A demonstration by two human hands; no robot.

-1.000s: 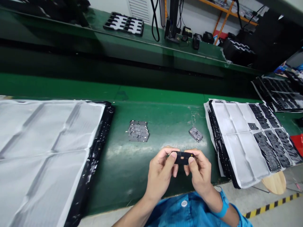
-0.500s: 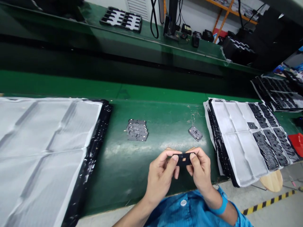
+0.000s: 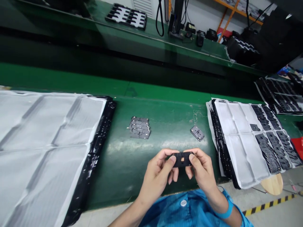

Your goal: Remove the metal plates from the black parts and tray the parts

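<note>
Black plate point(image 3: 181, 155): small and flat, with a hole near its middle; it is held over the counter point(image 3: 170, 126), low in the frame, just right of center.
Hard to see: both ends are partly covered, and the back is hidden.
Left hand point(image 3: 162, 167): fingers curled, thumb in front, pinching the left end.
Right hand point(image 3: 200, 166): pinching the right end, blue band point(image 3: 227, 212) on the wrist.

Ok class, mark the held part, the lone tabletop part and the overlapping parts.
Held part point(image 3: 186, 160): head view, face beside hole.
Lone tabletop part point(image 3: 197, 133): head view, middle of top.
Overlapping parts point(image 3: 140, 128): head view, middle of the row.
</note>
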